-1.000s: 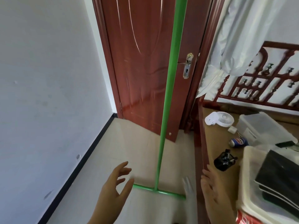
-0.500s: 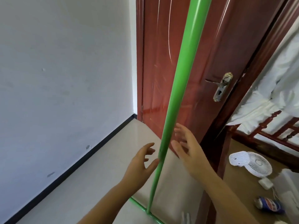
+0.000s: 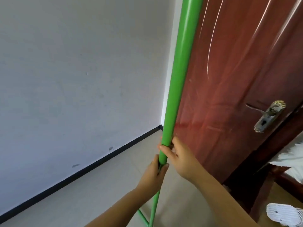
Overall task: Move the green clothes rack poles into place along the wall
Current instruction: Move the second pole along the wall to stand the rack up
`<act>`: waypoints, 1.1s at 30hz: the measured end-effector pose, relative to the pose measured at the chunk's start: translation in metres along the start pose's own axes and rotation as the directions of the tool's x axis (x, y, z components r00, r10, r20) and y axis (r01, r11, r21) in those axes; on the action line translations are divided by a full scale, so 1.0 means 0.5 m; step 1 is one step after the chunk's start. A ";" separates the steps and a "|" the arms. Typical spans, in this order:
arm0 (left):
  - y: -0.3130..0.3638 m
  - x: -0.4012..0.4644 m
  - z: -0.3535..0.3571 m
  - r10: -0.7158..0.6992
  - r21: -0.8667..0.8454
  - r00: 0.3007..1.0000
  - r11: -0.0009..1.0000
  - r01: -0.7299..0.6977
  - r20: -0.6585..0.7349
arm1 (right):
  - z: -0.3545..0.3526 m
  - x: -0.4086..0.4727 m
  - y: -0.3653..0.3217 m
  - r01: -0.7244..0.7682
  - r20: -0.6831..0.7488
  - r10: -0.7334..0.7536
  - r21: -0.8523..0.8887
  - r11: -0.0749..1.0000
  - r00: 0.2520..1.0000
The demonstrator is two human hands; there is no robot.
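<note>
- A plain white wall [image 3: 65, 79] is seen on the left, matt and lightly scuffed, with a black skirting strip [image 3: 85, 167] run along its foot where it meets the pale tiled floor [image 3: 101, 190]; this is judged to be the wall the rack is meant to stand along.
- The left hand [image 3: 154, 174] is wrapped around the green pole [image 3: 177, 82] from below, fingers curled shut on it just under the step where the thick tube gives way to a thinner one, probably so that the lower section is steadied.
- The pole is held nearly upright, just in front of the corner between wall and door; it is a smooth, round, glossy tube, seemingly painted metal, and its top runs out of view.
- At the bottom edge a thin green cross foot [image 3: 142, 217] is joined to the pole, set on the floor.
- The right hand [image 3: 178, 158] is closed around the thick tube just above the left, thumb laid across the front, a stacked grip judged suited to lifting or sliding the upright.
- A lacquered red-brown door [image 3: 237, 79] with a worn metal handle [image 3: 268, 115] is seen behind.
</note>
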State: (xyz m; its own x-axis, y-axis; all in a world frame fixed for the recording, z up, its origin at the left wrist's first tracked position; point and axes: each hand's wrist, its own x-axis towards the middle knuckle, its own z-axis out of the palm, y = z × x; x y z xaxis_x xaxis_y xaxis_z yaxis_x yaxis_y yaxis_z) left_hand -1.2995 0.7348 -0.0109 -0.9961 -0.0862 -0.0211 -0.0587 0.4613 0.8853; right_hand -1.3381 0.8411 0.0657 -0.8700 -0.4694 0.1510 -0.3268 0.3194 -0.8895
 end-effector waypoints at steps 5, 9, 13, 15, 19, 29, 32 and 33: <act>-0.001 0.080 -0.050 -0.075 -0.035 0.987 0.997 0.070 -0.143 | 0.022 0.121 -0.010 0.071 0.054 -0.068 -0.068 0.995 0.996; -0.003 0.148 -0.109 -0.118 -0.069 0.972 0.992 0.106 -0.205 | 0.045 0.230 -0.025 0.120 0.116 -0.111 -0.075 0.990 0.987; -0.020 0.222 -0.166 -0.134 -0.061 0.957 0.991 0.122 -0.257 | 0.073 0.336 -0.020 0.138 0.173 -0.128 -0.047 0.989 0.977; -0.034 0.261 -0.189 -0.136 -0.055 0.950 0.991 0.125 -0.281 | 0.087 0.386 -0.014 0.151 0.192 -0.142 -0.033 0.988 0.971; -0.054 0.335 -0.228 -0.185 -0.051 0.919 0.983 0.179 -0.349 | 0.106 0.481 -0.014 0.187 0.246 -0.180 -0.007 0.982 0.952; -0.088 0.515 -0.280 -0.366 -0.143 0.718 0.924 0.353 -0.591 | 0.137 0.719 0.014 0.328 0.511 -0.332 0.102 0.939 0.793; -0.091 0.563 -0.290 -0.448 -0.179 0.627 0.877 0.445 -0.637 | 0.146 0.794 0.028 0.385 0.585 -0.404 0.165 0.908 0.703; -0.089 0.575 -0.292 -0.467 -0.189 0.597 0.863 0.469 -0.652 | 0.150 0.814 0.032 0.404 0.604 -0.428 0.184 0.896 0.673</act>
State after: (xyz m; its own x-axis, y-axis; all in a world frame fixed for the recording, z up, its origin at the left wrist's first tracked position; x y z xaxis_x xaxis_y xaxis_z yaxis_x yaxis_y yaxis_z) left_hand -1.5733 0.5606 0.0114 -0.5237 -0.8429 -0.1233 -0.5053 0.1908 0.8416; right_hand -1.6698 0.5933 0.0806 -0.2228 -0.9493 0.2217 -0.5765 -0.0551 -0.8152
